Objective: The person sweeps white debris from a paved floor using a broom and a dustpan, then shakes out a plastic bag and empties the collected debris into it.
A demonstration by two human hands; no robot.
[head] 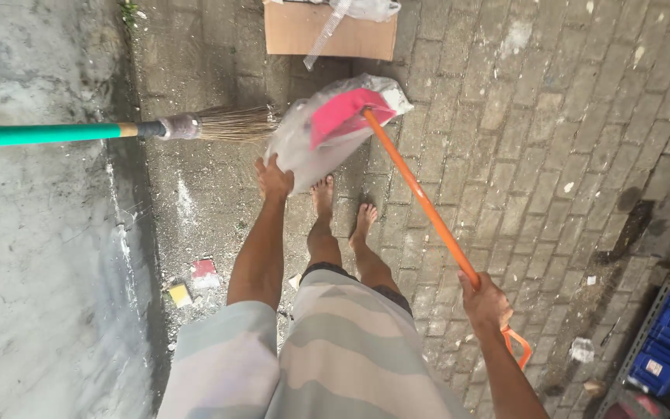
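My right hand (pixel 484 301) is wrapped tight round the orange handle (pixel 420 198), keeping the pink dustpan (pixel 343 115) tipped up off the brick paving (pixel 552 140), while my left hand (pixel 273 177) pinches the edge of the clear plastic bag (pixel 304 147) to keep it against the pan. The bag looks thin, crumpled and cloudy, draped round the pan above my bare feet (pixel 343 206), with the green-handled broom (pixel 118 130) leaning alongside.

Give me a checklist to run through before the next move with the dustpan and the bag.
1. Right hand grips the orange handle: ok.
2. Left hand holds the clear plastic bag: ok.
3. Pink dustpan sits at the bag's mouth: ok.
4. Dustpan emptied: cannot tell, the plastic blurs it.
5. Bare feet apart from the litter scraps: ok.
6. Broom out of the way: not ok, its bristles reach near the bag.
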